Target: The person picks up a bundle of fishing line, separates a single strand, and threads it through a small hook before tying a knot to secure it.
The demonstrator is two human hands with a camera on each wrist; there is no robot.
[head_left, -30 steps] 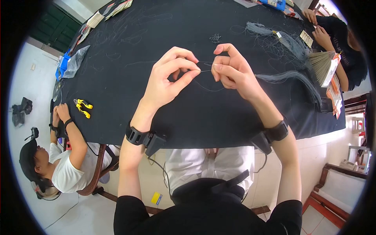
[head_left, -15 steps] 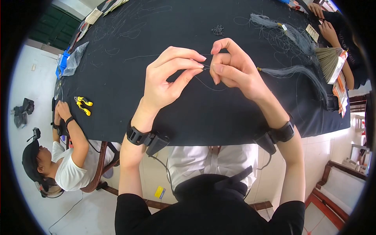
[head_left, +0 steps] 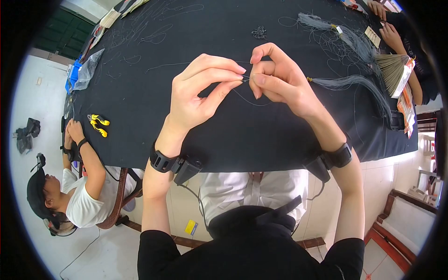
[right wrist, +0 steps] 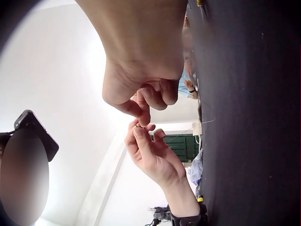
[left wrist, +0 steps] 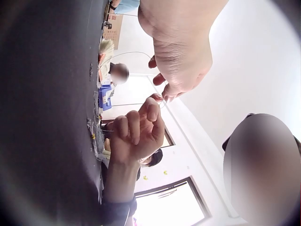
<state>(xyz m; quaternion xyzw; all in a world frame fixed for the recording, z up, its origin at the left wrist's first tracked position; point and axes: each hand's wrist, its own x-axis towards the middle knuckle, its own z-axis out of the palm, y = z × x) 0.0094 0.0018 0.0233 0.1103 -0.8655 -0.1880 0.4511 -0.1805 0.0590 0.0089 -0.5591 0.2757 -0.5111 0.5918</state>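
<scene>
Above the black-covered table, the left hand (head_left: 198,91) pinches a thin grey line (head_left: 246,79) between thumb and fingertips. Facing it, the right hand (head_left: 284,84) pinches the same line with thumb and index finger, its fingers bent. A loop of line hangs below the two hands, and one strand trails off to the left over the cloth. In the left wrist view the fingertips of the left hand (left wrist: 181,61) and right hand (left wrist: 136,134) nearly meet. The right wrist view shows the right hand (right wrist: 141,80) above the left hand (right wrist: 157,157); their tips hide the exact crossing of the line.
Yellow-handled pliers (head_left: 99,125) lie at the left, near a seated person in a cap. On the right are a tied bundle of grey line (head_left: 350,83), a tangled bundle (head_left: 354,44) and a fanned stack of cards (head_left: 394,74). A small dark pile (head_left: 259,32) lies beyond the hands.
The left hand's fingers have straightened a little and its tips have come closer to the right hand. The right hand's raised fingers have shifted slightly. Both hands still pinch the line.
</scene>
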